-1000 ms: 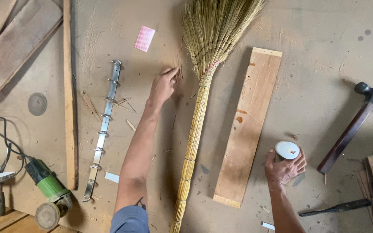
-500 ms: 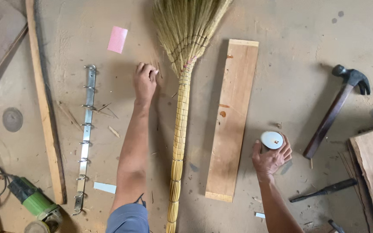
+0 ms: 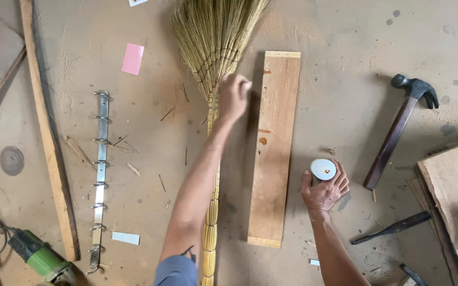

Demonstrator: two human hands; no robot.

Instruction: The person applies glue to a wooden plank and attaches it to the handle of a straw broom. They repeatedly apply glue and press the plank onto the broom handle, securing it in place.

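Grinder [image 3: 38,258]: green body, bottom left corner of the floor [image 3: 345,42], cord beside it.
Slat [image 3: 46,132]: long, thin, lies just left of the hook rail.
Hook rail [image 3: 100,180]: metal strip with hooks, flat on the floor, wood splinters near it.
Card [image 3: 132,58]: pink, well above the rail.
Broom [image 3: 213,47]: lies lengthwise, bristles at top, handle under the left forearm.
Left hand [image 3: 234,98]: blurred, over the broom neck next to the board; fingers curled; whether it grips anything, cannot tell.
Board [image 3: 274,148]: flat, just right of the broom.
Right hand [image 3: 324,190]: fingers wrapped around a small can [image 3: 323,170] with a white lid, resting on the floor beside the board.
Hammer [image 3: 401,127]: right of the can, well apart.
Risk 1: the can may tip, since only one hand steadies it.
Risk 2: the left arm may drag the broom and shift the board.
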